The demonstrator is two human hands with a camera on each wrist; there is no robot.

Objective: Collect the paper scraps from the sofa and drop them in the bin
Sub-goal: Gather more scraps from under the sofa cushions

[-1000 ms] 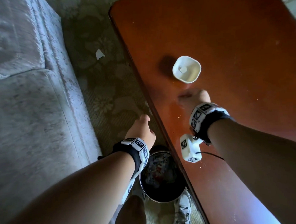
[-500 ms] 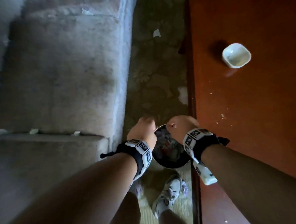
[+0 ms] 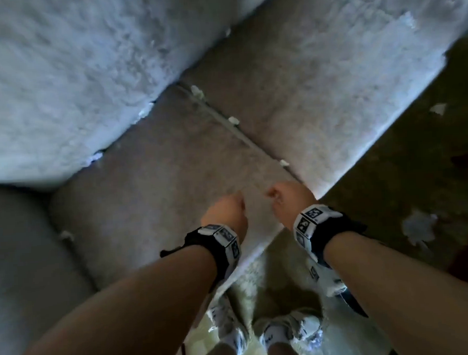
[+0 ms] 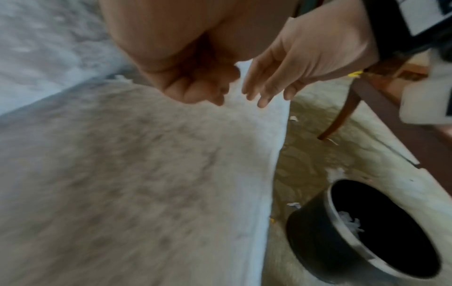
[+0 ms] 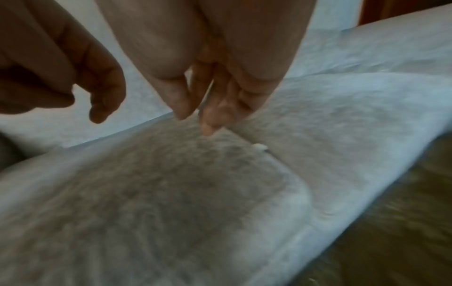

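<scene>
Grey plush sofa cushions fill most of the scene, meeting a patterned olive carpet along the seat's front edge, with a brown wooden table leg rising from the floor beyond. Small white paper scraps dot the seam between two seat cushions and the crease under the backrest; the nearest seam scrap lies just ahead of the right hand, near its fingertips but apart from them. Both hands hover side by side above the seat, close together without touching. The right hand's fingers point downward, loosely extended and holding nothing that can be seen. The left hand has its fingers curled inward toward the palm; whether anything is held inside cannot be told. A black round bin stands on the carpet beside the sofa front, white paper visible within, and a few more scraps lie on the carpet. Motion blur softens the wrist views, and the head view shows only the bin's edge behind the right forearm.
</scene>
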